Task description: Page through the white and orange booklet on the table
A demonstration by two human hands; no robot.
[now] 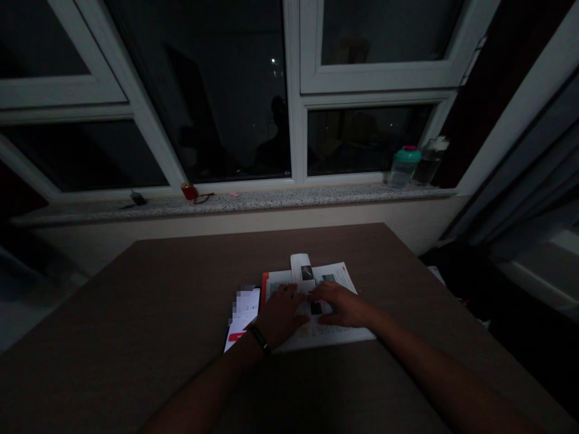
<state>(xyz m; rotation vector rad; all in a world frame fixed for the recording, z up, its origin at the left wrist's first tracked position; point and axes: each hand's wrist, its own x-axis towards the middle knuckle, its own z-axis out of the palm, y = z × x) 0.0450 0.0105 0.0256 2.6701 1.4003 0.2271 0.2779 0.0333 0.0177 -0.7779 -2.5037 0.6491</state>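
An open booklet (337, 276) with printed pictures lies on the brown table (158, 301) in dim light. A narrow folded paper strip (302, 269) rests on top of it, pointing away from me. My left hand (280, 313), with a dark band at the wrist, lies flat on the booklet's left page beside the strip. My right hand (341, 304) presses down on the strip and the right page. The fingertips of both hands meet at the strip. A lit phone (244, 319) lies just left of the booklet, touching my left wrist.
A stone window sill (271, 199) runs behind the table, with two bottles (414, 164) at the right and a small red object (190, 191) at the left. Dark window panes rise above. A curtain (534, 181) hangs at the right.
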